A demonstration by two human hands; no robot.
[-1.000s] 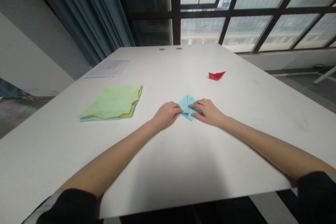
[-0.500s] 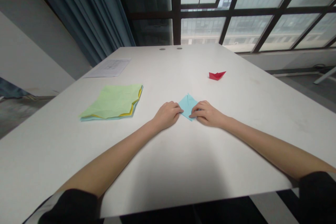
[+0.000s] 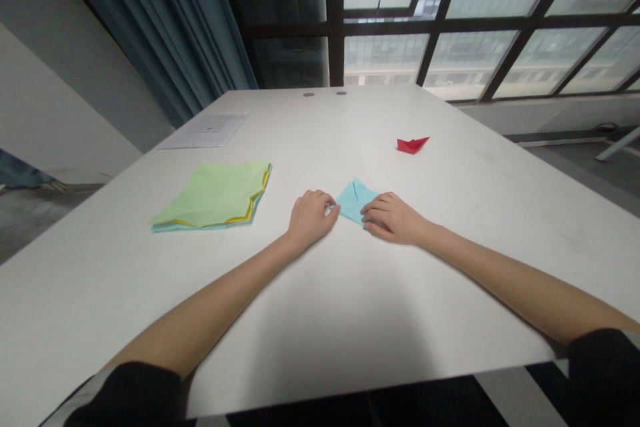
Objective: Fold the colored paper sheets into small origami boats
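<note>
A small folded light-blue paper [image 3: 353,201] lies flat on the white table [image 3: 350,307], between both hands. My left hand [image 3: 309,217] has its fingers curled, pinching the paper's left corner. My right hand [image 3: 393,218] rests on the paper's right part, fingers bent and pressed down on it. A slit or crease shows near the paper's top.
A stack of green, yellow and blue sheets [image 3: 216,195] lies to the left. A red paper boat [image 3: 412,144] sits farther back on the right. A printed white sheet [image 3: 206,130] lies at the far left edge. Windows and a curtain stand behind the table.
The blue paper has shifted slightly left and flattened; my left hand moved left with its corner, and my right hand's fingers slid over the paper's right part.
</note>
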